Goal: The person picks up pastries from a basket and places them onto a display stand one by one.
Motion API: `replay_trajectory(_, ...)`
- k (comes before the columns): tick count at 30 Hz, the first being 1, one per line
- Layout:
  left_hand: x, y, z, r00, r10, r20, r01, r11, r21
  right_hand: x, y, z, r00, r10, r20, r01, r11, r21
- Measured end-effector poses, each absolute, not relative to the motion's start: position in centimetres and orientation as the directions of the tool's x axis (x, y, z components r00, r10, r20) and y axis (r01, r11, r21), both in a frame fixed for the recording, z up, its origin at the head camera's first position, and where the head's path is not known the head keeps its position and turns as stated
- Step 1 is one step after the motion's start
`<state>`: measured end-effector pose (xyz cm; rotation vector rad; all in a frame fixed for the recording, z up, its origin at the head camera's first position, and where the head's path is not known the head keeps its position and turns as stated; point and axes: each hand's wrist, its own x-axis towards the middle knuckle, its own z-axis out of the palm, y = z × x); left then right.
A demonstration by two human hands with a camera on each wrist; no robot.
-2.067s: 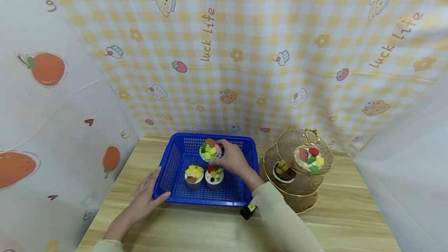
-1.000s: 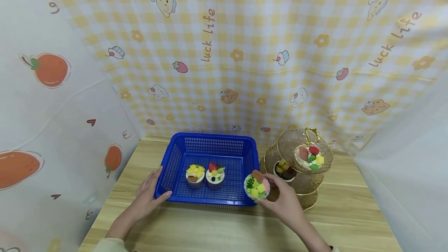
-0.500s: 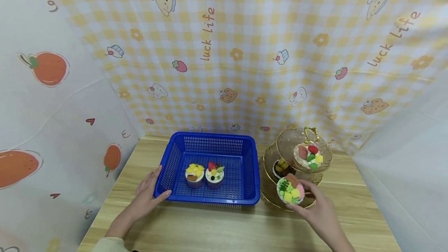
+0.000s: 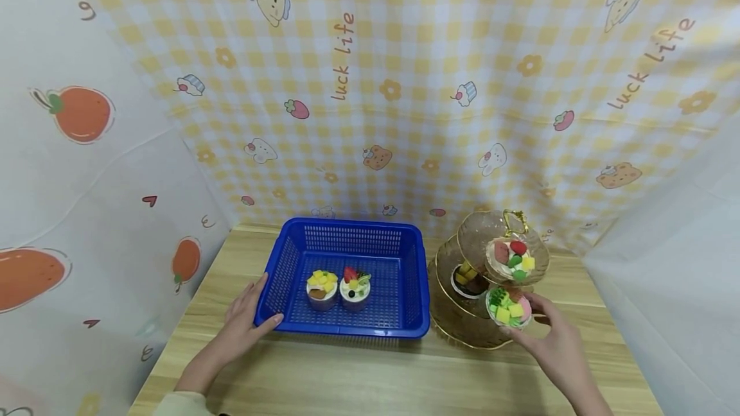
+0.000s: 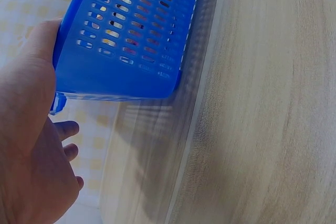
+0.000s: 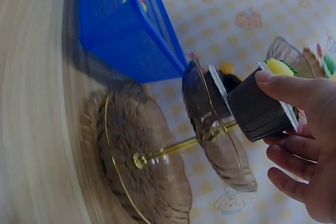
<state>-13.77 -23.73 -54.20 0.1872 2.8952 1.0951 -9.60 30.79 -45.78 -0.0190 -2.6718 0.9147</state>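
Observation:
My right hand (image 4: pixel 552 342) pinches a toy cupcake (image 4: pixel 508 313) between thumb and fingers. Yellow cubes, green bits and a pink piece top it; the right wrist view shows its dark pleated cup (image 6: pixel 257 107). It is held at the right part of the middle tier (image 6: pixel 223 153) of a three-tier amber stand (image 4: pixel 462 332), just below the top tier. Another dark-cupped cupcake (image 4: pixel 469 281) sits on that middle tier. My left hand (image 4: pixel 243 323) holds the near left corner of a blue plastic basket (image 4: pixel 341 328), thumb on the front rim and fingers along the left side.
Two more toy cupcakes, one with yellow cubes (image 4: pixel 321 289) and one with a strawberry (image 4: pixel 354 291), stand inside the basket. A fruit-topped cake (image 4: pixel 511 260) occupies the stand's top tier, beside a gold handle (image 4: pixel 516 223). A checked cloth (image 4: pixel 370 114) hangs behind the wooden table (image 4: pixel 324 377).
My right hand lifted the cupcake out of the basket and carried it right to the stand's middle tier. The left hand stayed at the basket corner.

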Motion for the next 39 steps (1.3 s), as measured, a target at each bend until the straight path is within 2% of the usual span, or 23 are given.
replay_trajectory(5,-13.8,-23.7,-54.3,-0.992,0.128,0.005,0.100,0.746,0.659,-10.5,31.7,-46.3,-0.943,0.134,0.304,-0.086,0.786,-0.613)
replay_trajectory(13,-13.8,-23.8,-54.5,-0.992,0.124,0.007,0.098,0.747,0.658,-12.1,32.4,-46.8,-0.960,0.178,0.218,0.005,0.786,-0.618)
replay_trajectory(22,-13.8,-23.8,-54.6,-0.993,0.119,0.003,0.092,0.751,0.654,-13.4,32.7,-47.6,-0.950,0.221,0.222,0.032,0.773,-0.633)
replay_trajectory(34,-13.9,-23.8,-54.8,-0.993,0.121,0.020,0.105,0.755,0.647,-14.7,32.7,-48.6,-0.896,0.209,0.392,-0.068,0.807,-0.586)
replay_trajectory(39,-13.8,-23.8,-54.7,-0.992,0.125,0.024,0.110,0.754,0.648,-15.0,32.6,-48.9,-0.886,0.181,0.426,-0.106,0.817,-0.567)
